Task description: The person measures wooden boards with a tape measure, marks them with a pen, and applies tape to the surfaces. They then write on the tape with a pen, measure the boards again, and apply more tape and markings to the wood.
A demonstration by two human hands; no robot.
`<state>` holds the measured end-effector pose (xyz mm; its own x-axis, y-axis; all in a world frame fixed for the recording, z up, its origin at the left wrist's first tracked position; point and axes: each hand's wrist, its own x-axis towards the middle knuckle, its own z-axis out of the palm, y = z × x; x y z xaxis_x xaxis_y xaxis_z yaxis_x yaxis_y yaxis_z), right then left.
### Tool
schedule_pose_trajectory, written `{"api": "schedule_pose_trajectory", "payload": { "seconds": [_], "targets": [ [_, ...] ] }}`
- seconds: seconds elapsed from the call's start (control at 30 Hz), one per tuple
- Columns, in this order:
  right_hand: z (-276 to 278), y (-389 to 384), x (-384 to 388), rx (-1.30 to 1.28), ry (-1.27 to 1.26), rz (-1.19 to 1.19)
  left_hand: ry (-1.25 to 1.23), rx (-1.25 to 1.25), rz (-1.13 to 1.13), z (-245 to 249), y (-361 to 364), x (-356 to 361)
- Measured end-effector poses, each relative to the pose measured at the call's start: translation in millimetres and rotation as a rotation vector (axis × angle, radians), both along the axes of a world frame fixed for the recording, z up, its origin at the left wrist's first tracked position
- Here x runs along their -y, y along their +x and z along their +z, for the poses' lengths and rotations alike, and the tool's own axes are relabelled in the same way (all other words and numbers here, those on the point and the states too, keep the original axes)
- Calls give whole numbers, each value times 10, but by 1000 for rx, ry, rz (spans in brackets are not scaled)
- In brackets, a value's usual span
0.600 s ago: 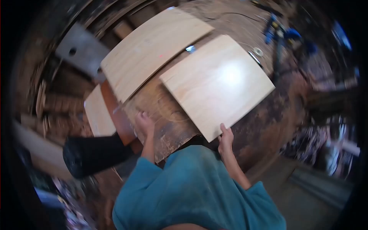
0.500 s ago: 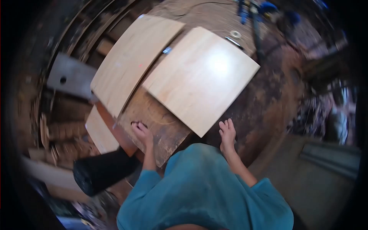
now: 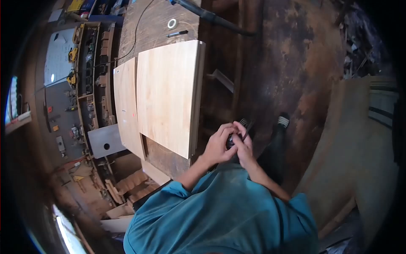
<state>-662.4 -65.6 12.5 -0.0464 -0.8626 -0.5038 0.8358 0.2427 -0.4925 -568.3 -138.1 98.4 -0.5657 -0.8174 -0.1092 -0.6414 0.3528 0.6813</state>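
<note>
My left hand (image 3: 216, 147) and my right hand (image 3: 244, 151) meet in front of my body, past the edge of the workbench. Between them sits a small dark object (image 3: 231, 140), mostly covered by curled fingers; I cannot tell its kind. A thin dark piece sticks out near the right fingertips. To the left of my hands a pale wooden panel (image 3: 167, 97) lies on the worn workbench (image 3: 163, 154). Another pale panel (image 3: 127, 106) lies beyond it, partly overlapped in this view.
On the bench's far part are a white tape roll (image 3: 172, 23), a black pen (image 3: 177, 34) and a cable (image 3: 136, 36). A dark hose (image 3: 215, 19) crosses at the top. Tool shelves (image 3: 86, 63) line the left. A large board (image 3: 351, 139) stands at right.
My hands, apart before, have come together around the small dark object. My view has turned, so the bench and panels now lie to the left and the floor and my feet show.
</note>
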Motion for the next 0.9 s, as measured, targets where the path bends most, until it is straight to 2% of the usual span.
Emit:
{"api": "schedule_pose_trajectory", "payload": {
  "seconds": [0.03,0.1,0.17,0.2,0.27,0.3,0.37,0.53,0.77,0.9],
  "targets": [
    [-198,-180,81,-56,31,-32,55,-44,-99,-42,-170,191],
    [-298,-563,10,93,157,52,-282,191,-279,51,-178,649],
    [-612,-812,66,-20,240,106,-455,489,69,-216,75,1064],
    [-816,-890,100,-12,269,86,-662,602,152,-405,228,1325],
    [-1180,-931,127,13,330,72,-564,722,279,-587,414,1636],
    [-1323,-909,87,30,338,69,-562,737,267,-589,402,1668],
    [-1533,-883,-8,12,382,126,-411,685,399,-576,327,1704],
    [-1691,-744,-41,55,456,165,-463,769,369,-645,453,1754],
    [-1667,-764,69,139,436,187,-466,701,329,-662,540,1566],
    [-1770,-834,62,147,467,175,-448,661,407,-690,427,1615]
  ]
}}
